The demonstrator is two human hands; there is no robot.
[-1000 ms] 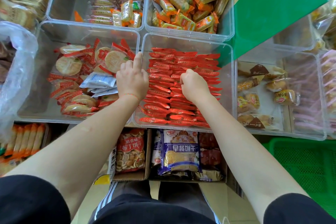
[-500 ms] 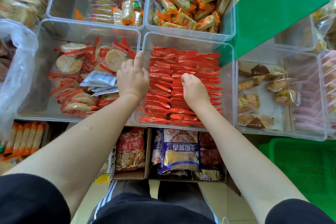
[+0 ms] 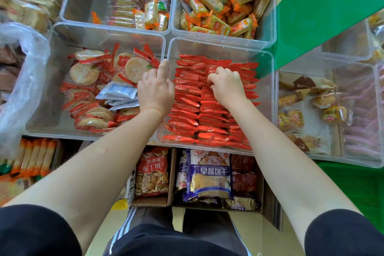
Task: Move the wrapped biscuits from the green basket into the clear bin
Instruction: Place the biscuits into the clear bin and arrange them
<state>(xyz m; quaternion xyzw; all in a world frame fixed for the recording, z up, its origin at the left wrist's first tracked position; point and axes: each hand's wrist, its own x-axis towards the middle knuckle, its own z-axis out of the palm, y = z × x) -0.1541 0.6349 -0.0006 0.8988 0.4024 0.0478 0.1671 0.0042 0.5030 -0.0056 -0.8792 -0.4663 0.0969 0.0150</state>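
clear bin (image 3: 268,97): at centre, just right of the middle; holds tidy rows of red wrapped biscuits (image 3: 187,110) from its 12 o'clock wall to its 6 o'clock wall.
left hand (image 3: 156,91): over the bin's 9 o'clock rim, forefinger straight and pointing to 12 o'clock, the other fingers curled; whether it holds anything, cannot tell.
right hand (image 3: 226,84): inside the bin, knuckles up, fingers curled down into the packets toward 12 o'clock; seemingly tucking or pinching packets.
green basket (image 3: 357,189): at 4 o'clock, low right; the mesh that shows is bare, the rest out of view.
progress: judged far along, with the bin near full; left is straightening the rows and any packets in the unseen part.
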